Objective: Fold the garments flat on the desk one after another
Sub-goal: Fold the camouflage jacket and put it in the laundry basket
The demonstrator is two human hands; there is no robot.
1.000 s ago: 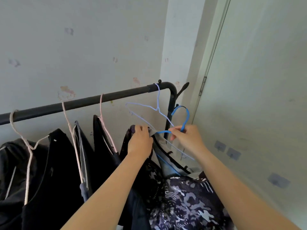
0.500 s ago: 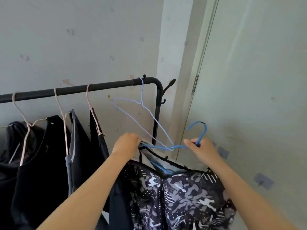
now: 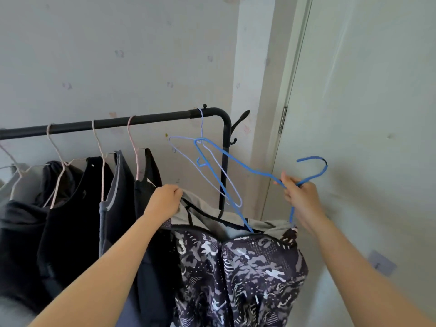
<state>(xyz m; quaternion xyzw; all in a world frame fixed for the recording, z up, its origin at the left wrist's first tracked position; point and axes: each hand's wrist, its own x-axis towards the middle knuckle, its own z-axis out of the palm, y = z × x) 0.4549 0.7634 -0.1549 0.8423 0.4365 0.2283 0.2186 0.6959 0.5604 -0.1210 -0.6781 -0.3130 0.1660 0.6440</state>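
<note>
At the black rack (image 3: 162,117), where several dark garments (image 3: 77,208) are hanging unfolded, we are only freeing the camouflage garment (image 3: 236,267): our left hand (image 3: 164,201) is clutching its grey top edge, our right hand (image 3: 300,199) is gripping the blue hanger (image 3: 256,171), one end inside it; no desk is showing.

Soft, even light fell on the pale marked wall (image 3: 118,55) and off-white door (image 3: 365,90), casting only faint shadows. The wide-angle lens tilted the door's edge, and the lower-left corner was blurred.
</note>
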